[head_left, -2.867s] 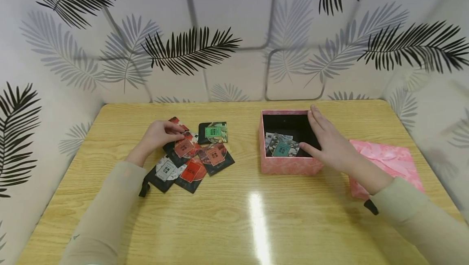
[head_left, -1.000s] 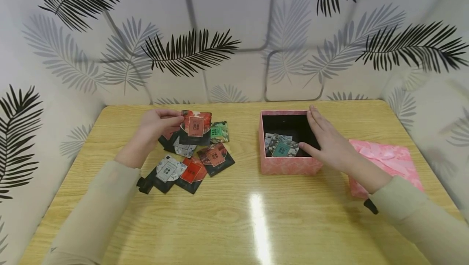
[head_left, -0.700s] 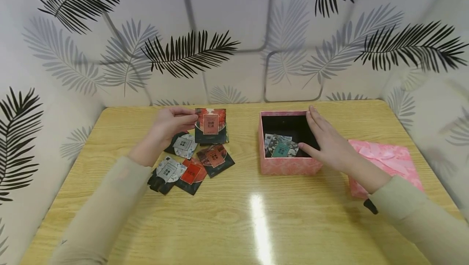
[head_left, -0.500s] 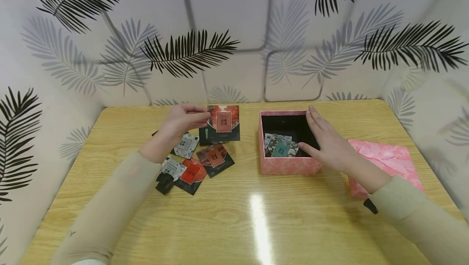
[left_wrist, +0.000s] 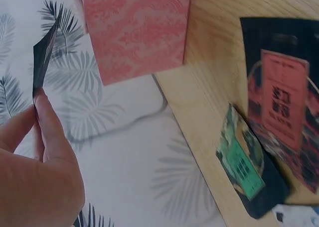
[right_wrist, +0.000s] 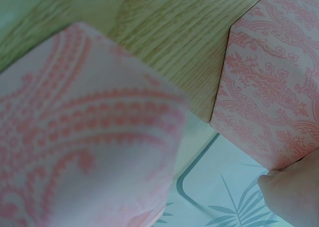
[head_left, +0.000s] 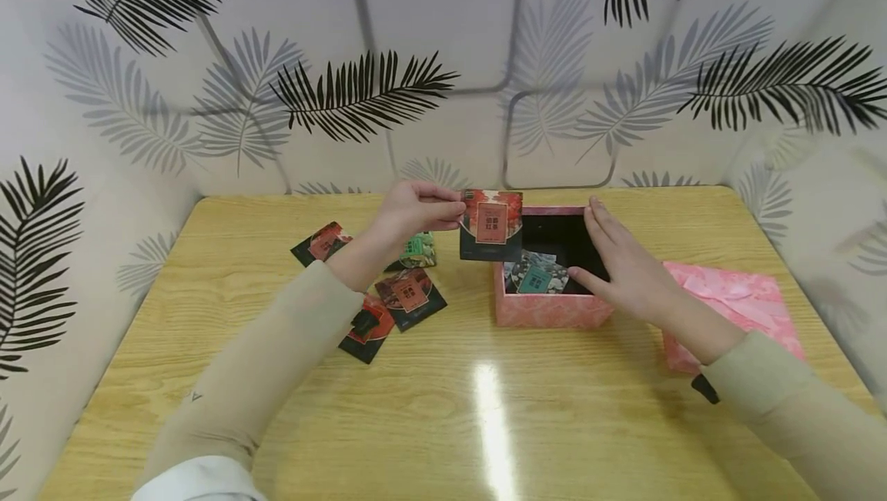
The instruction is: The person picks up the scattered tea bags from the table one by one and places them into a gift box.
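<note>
My left hand [head_left: 419,208] pinches a flat black-and-red sachet [head_left: 491,225] by its left edge, holding it upright. In the head view the sachet overlaps the left side of the open pink box [head_left: 554,312]. The left wrist view shows the sachet edge-on between thumb and fingers. My right hand [head_left: 634,278] rests at the box's right side, fingers straight along the rim and thumb reaching over the front corner. Inside the dark box lie a green-labelled sachet [head_left: 537,278] and a paler one, partly hidden.
Several sachets lie at the left: a green-labelled one [head_left: 419,249], a brown-red one [head_left: 410,297], a red one [head_left: 369,347] and another red one [head_left: 326,241]. My left arm covers part of them. The pink lid [head_left: 738,308] with a bow lies right of the box.
My left hand has picked the black-and-red sachet out of the pile, lifted it and carried it right to the box. My right hand has stayed at the box.
</note>
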Demonstrator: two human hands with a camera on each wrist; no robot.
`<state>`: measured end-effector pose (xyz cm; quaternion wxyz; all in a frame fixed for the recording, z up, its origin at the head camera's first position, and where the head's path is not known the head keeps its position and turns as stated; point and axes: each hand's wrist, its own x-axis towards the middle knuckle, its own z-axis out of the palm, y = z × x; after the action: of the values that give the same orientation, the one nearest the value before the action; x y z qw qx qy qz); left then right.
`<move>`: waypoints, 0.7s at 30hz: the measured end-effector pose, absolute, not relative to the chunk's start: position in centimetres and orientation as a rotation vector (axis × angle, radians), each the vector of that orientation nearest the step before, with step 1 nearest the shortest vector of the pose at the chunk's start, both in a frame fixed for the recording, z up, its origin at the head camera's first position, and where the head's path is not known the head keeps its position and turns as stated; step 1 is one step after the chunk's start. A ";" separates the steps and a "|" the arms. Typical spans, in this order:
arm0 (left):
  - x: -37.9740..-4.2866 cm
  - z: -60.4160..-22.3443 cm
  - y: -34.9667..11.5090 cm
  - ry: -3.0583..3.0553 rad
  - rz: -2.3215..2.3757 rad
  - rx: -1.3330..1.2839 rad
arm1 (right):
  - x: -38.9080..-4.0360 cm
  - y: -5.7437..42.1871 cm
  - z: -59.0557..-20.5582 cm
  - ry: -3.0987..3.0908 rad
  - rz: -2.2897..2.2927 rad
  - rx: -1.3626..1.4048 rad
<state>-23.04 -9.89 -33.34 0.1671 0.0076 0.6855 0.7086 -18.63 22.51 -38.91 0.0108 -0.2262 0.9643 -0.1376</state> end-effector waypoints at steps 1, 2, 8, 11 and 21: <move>-23.1 -33.3 -9.3 1.944 2.014 0.015 | -18.6 22.5 -38.9 3.008 -0.426 -0.705; -23.2 -33.3 -8.8 1.941 2.008 0.014 | -18.6 22.5 -38.9 3.007 -0.421 -0.702; -23.2 -33.3 -5.9 1.944 2.002 0.030 | -18.7 22.6 -38.9 3.010 -0.413 -0.699; -23.4 -33.7 -4.7 1.949 1.993 0.056 | -18.8 22.6 -38.9 3.017 -0.408 -0.703; -23.9 -35.7 -2.1 2.267 1.732 0.186 | -18.8 22.6 -39.0 3.007 -0.428 -0.695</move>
<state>-23.94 -2.06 -35.69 0.1406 0.0642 0.7851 0.5998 -18.75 22.61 -39.02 0.0130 -0.2229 0.9650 -0.1374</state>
